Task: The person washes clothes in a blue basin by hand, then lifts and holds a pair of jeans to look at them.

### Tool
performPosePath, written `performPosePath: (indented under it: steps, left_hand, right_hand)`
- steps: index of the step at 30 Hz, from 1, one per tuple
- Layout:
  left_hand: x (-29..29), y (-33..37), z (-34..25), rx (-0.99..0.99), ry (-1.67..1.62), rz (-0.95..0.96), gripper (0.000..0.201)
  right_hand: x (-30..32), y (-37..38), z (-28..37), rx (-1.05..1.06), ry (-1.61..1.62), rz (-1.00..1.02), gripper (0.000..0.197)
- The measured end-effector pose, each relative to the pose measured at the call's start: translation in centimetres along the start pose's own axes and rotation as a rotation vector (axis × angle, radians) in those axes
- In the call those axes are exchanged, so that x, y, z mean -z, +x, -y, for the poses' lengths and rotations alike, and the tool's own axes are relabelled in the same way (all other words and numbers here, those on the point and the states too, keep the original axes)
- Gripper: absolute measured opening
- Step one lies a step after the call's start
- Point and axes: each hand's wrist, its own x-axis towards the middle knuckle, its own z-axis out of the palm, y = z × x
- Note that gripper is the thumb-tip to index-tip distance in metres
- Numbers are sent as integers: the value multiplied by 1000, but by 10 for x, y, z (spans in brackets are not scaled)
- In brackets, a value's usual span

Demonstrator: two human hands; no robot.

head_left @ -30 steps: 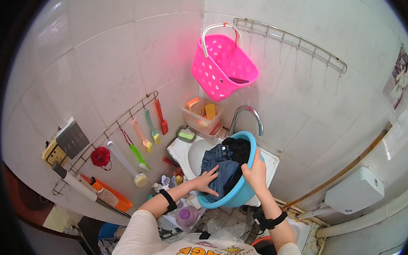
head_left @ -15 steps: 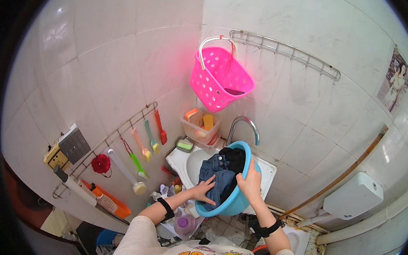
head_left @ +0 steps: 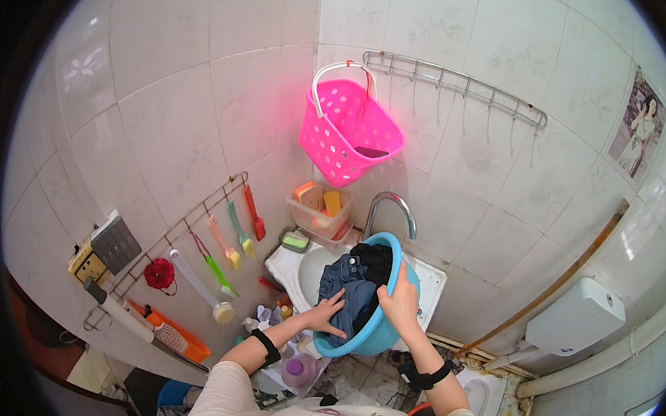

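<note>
A light blue plastic basin (head_left: 388, 333) is tilted to the left, its mouth facing the white sink (head_left: 311, 271). Inside it lie blue denim jeans (head_left: 356, 298) and a black garment (head_left: 375, 261). My right hand (head_left: 400, 298) grips the basin's right rim, thumb over the edge. With fingers spread, my left hand (head_left: 329, 315) lies against the jeans at the basin's lower left side. The curved chrome faucet (head_left: 391, 200) stands just behind the basin.
A pink basket (head_left: 344, 133) hangs above the sink from a wall rack (head_left: 460, 83). Brushes (head_left: 219, 304) hang along the left wall. A clear box of sponges (head_left: 320, 211) sits in the corner. A wooden pole (head_left: 548, 276) leans at right, beside a white cistern (head_left: 576, 317).
The view has shifted slightly. Both hands keep their places on the basin and jeans, and the basin stays tilted over the sink's edge.
</note>
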Motion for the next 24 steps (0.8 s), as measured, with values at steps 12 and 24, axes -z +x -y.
performPosePath:
  steps: [12,24]
  left_hand:
    - [-3,-3,-1,51,-3,15,106]
    - [-11,-5,3,13,-17,-17,103]
  right_hand:
    - [0,-3,7,-58,16,55,67]
    - [1,-6,5,-67,4,68,70]
